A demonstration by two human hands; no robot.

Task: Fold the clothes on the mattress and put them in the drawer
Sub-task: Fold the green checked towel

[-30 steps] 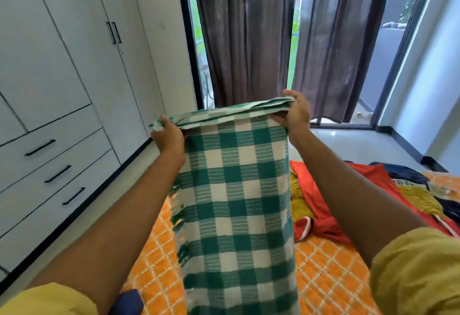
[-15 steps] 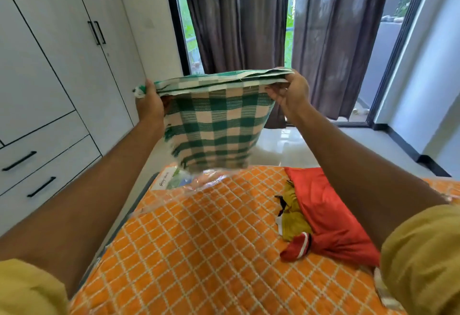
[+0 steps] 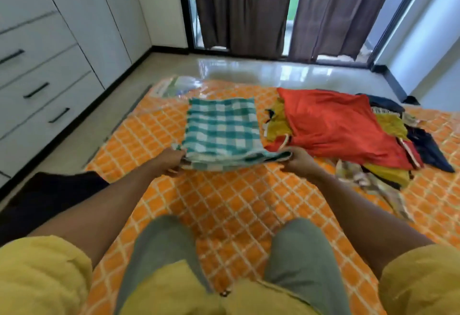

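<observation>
I see my left hand (image 3: 174,159) and right hand (image 3: 297,160) each pinching a near corner of the folded green checked cloth (image 3: 220,130), which lies flat on the orange mattress (image 3: 224,202). A heap of clothes (image 3: 348,130) sits just right; drawers (image 3: 47,95) stand far left.

Checked cloth (image 3: 220,129) on mattress (image 3: 224,202) — both hands gripping

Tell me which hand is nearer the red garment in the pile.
The right hand, holding the checked cloth's near corner, sits right beside the red garment. The left hand grips the opposite corner, across the cloth's width.
</observation>
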